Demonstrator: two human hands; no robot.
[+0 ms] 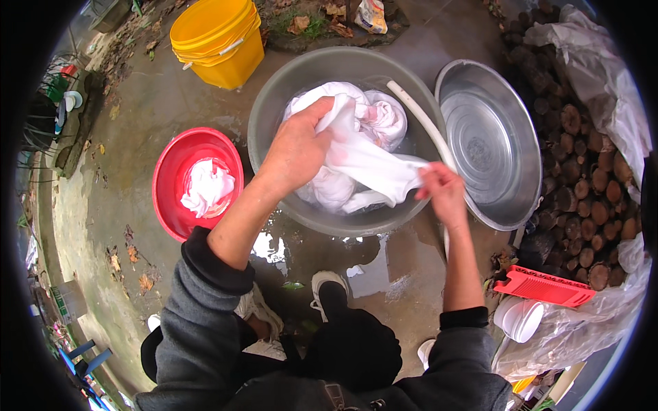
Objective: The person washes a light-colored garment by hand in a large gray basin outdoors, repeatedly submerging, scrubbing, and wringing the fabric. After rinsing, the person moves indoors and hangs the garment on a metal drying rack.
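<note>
A wet white cloth (367, 167) is stretched between my two hands above a large grey basin (329, 226). My left hand (298, 146) grips its upper left part, and my right hand (443, 192) pinches the right end near the basin's rim. Beneath it, more white laundry (388, 120) lies bunched in the water, with faint pinkish patches on it. A white hose (419, 113) hangs over the basin's right rim with its end inside. To the left, a red basin (163, 192) holds a crumpled white cloth (208, 187).
A metal basin (480, 138) leans against the grey basin's right side. Stacked yellow buckets (226, 51) stand at the upper left. Cut logs (576, 205) are piled along the right, near a red plastic washboard (545, 285) and white tubs (522, 318). The concrete ground (123, 205) is wet.
</note>
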